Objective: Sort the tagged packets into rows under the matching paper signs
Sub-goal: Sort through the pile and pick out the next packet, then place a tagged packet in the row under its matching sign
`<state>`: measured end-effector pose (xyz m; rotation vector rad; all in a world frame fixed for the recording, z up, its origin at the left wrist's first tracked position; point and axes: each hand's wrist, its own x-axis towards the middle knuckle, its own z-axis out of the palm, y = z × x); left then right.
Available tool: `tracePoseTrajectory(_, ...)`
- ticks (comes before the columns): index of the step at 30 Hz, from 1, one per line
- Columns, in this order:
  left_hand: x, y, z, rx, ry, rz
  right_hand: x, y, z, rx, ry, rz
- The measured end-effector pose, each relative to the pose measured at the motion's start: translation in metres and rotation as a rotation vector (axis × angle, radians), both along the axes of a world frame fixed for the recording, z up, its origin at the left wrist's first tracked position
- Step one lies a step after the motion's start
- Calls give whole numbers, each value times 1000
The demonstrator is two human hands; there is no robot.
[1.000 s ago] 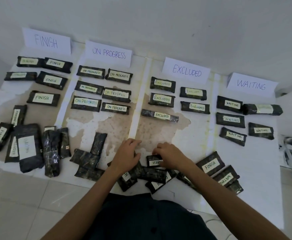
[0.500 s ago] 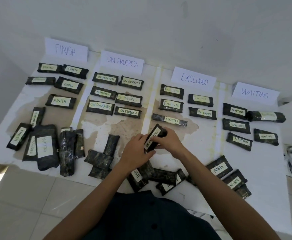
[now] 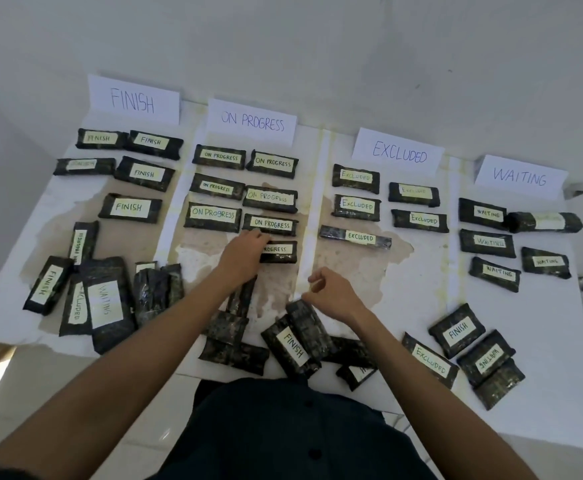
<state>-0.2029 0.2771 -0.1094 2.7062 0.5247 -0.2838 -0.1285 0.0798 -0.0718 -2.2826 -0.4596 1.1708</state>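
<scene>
Four paper signs stand at the back: FINISH [image 3: 132,100], ON PROGRESS [image 3: 252,121], EXCLUDED [image 3: 399,154], WAITING [image 3: 520,176]. Rows of dark tagged packets lie under each. My left hand [image 3: 243,252] grips the left end of an ON PROGRESS packet [image 3: 281,251], which lies flat at the bottom of the right ON PROGRESS column; the hand hides part of its tag. My right hand [image 3: 331,294] hovers over the table with loosely curled fingers and holds nothing. A FINISH packet [image 3: 292,344] lies in the loose heap just below it.
Unsorted packets sit in three heaps: front left with a large WAITING packet [image 3: 105,303], front middle, and front right with a FINISH packet [image 3: 458,329]. The white table [image 3: 542,375] ends at its front edge near my torso. Clutter lies beyond the right edge.
Both hands lifted an ON PROGRESS packet from the middle heap. My left hand carried it up and left into the ON PROGRESS column; my right hand let go and drew back.
</scene>
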Motion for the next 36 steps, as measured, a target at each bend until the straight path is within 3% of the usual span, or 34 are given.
tracePoseTrajectory(8,14,20,-9,38,42,-88,-39,-27,-29,-234,-301,402)
tracePoseTrajectory(11,9,19,-8,53,1,-96,-42,-27,-32,-240,-298,416)
tracePoseTrajectory(13,3,14,-3,13,-51,-51,-43,-26,-33,-238,-329,437)
tracePoseTrajectory(17,-16,-8,12,-125,-143,-13,-50,-26,-37,-305,-574,571)
tracePoseTrajectory(21,-43,-32,20,-253,-130,-34,-50,-28,-34,-289,-606,576)
tracePoseTrajectory(24,-57,-44,22,-307,-134,-31,-41,-24,-25,-189,-480,450)
tracePoseTrajectory(27,-64,-50,28,-377,-159,8,-20,-22,-3,-21,-120,39)
tracePoseTrajectory(30,-64,-55,34,-422,-181,10,-6,-27,16,143,177,-150)
tracePoseTrajectory(36,-58,-64,45,-417,-219,-16,-6,-25,31,206,265,-214)
